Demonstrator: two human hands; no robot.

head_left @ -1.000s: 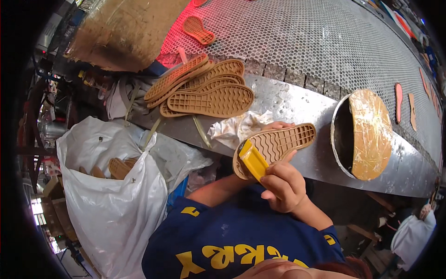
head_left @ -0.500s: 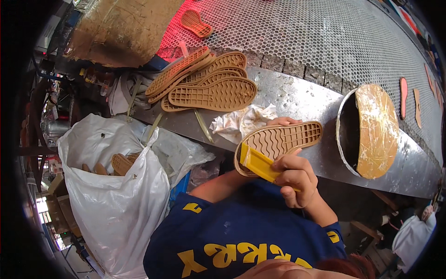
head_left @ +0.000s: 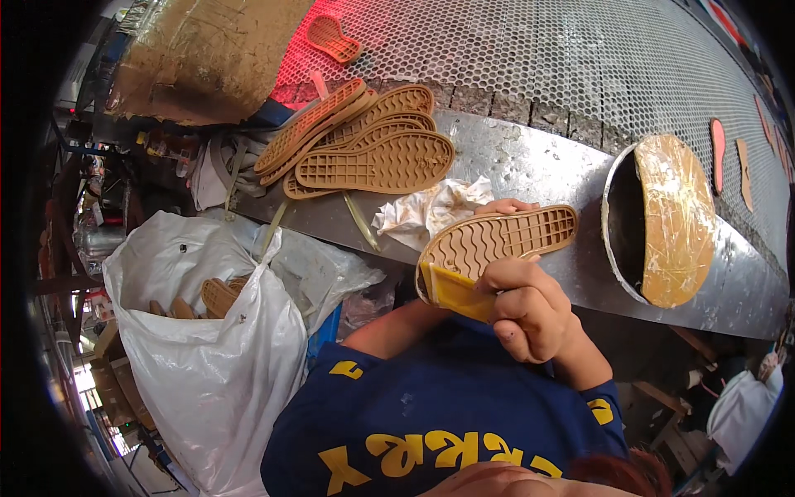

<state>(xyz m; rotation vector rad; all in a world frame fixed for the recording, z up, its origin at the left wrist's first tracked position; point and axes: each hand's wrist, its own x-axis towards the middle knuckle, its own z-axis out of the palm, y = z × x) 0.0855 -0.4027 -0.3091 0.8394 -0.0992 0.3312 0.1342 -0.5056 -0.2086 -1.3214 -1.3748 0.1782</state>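
A tan shoe sole (head_left: 512,238) with a wavy and gridded pattern is tilted up in front of me, above the bench's near edge. Behind it, the fingertips of my left hand (head_left: 507,205) show at its far edge, closed on it; the rest of that hand is hidden. In my right hand (head_left: 534,311) is a flat yellow plastic tool like a scraper (head_left: 458,294), pinched at its right end. The tool is blurred and lies across the sole's near left end. Crumpled stained white paper (head_left: 426,214) rests just beyond the sole.
Several tan soles (head_left: 377,161) are stacked on the metal bench (head_left: 563,174). At right stands a round container (head_left: 675,219) with a taped half-cover. A mesh conveyor (head_left: 530,54) carries insole pieces beyond. A white sack (head_left: 211,356) with soles inside stands left, beside a cardboard-like panel (head_left: 203,62).
My right hand has moved slightly up and right. The yellow tool has turned a little and sits lower on the sole's near end. My left hand keeps its hold.
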